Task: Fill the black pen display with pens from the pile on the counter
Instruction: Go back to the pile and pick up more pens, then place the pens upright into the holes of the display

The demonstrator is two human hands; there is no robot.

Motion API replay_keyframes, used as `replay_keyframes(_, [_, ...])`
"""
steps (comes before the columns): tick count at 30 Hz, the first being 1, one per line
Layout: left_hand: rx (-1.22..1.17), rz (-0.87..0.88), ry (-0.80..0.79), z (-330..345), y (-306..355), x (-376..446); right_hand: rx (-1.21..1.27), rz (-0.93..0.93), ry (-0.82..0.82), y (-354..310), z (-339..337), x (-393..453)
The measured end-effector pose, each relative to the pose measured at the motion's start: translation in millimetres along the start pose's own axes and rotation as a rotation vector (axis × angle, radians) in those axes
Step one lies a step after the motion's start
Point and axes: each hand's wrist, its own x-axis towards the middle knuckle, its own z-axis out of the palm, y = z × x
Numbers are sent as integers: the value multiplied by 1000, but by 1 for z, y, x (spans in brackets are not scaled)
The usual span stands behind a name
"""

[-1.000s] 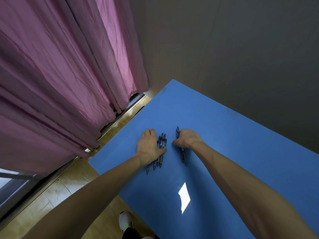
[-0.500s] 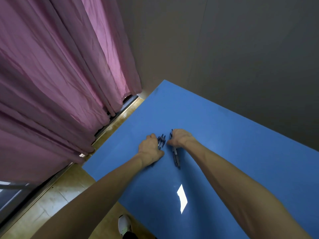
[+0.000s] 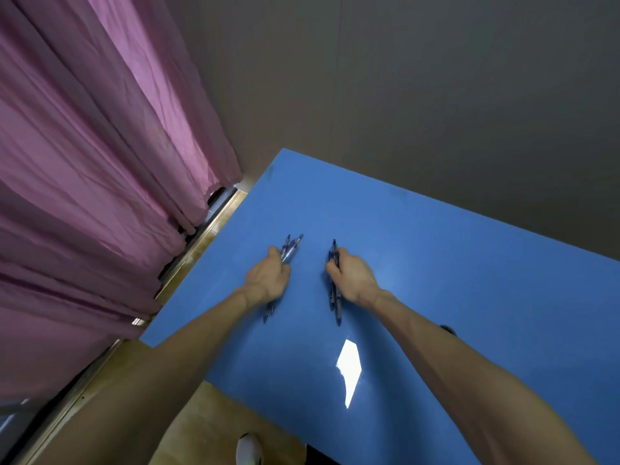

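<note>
The pens are split into two bunches, one in each fist, both low over the blue tabletop near its far left corner. The left bunch of pens fans out past the knuckles of the left hand, whose fingers are curled round the barrels, with a tip or two poking out below the wrist. The right bunch of pens runs lengthwise through the right hand, also wrapped tight, ends showing above the fingers and trailing toward the person. Gathering them with barrels roughly parallel looks like a way to carry many at once and keep them aligned for slotting in. Whether the lower tips touch the surface or hang just above it is hard to tell. The two fists sit apart, with bare blue between them, and no loose pens show on the surface, so the pile seems fully picked up. The black pen display is nowhere in view, so filling it is not yet begun as far as can be judged; the likely next need is to turn toward wherever it stands. A bright patch of reflected light lies nearer the person, a pink curtain hangs to the left, and a grey wall backs the tabletop.
</note>
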Motion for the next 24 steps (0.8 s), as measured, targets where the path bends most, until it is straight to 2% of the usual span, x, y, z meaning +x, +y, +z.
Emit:
replay_keyframes(4, [-195, 17, -16, -15, -4, -7, 57, 49, 65, -1, 0, -18])
replay_keyframes(10, [-421, 183, -3, -36, 7, -40, 294, 143, 187, -16, -6, -51])
replay_keyframes(14, [-434, 308, 44, -54, 10, -69, 399, 172, 266, -29, -7, -87])
replay_keyframes(17, [-430, 378, 41, -56, 9, -96, 440, 183, 290, -34, 1, -134])
replay_keyframes(19, [-428, 436, 15, -56, 13, -119, 447, 183, 362, -39, -4, -174])
replay_keyframes(22, [-446, 519, -9, -56, 36, -151, 453, 214, 514, -40, -40, -226])
replay_keyframes(24, [-492, 567, -7, -58, 58, -174, 551, 237, 606, -36, -72, -257])
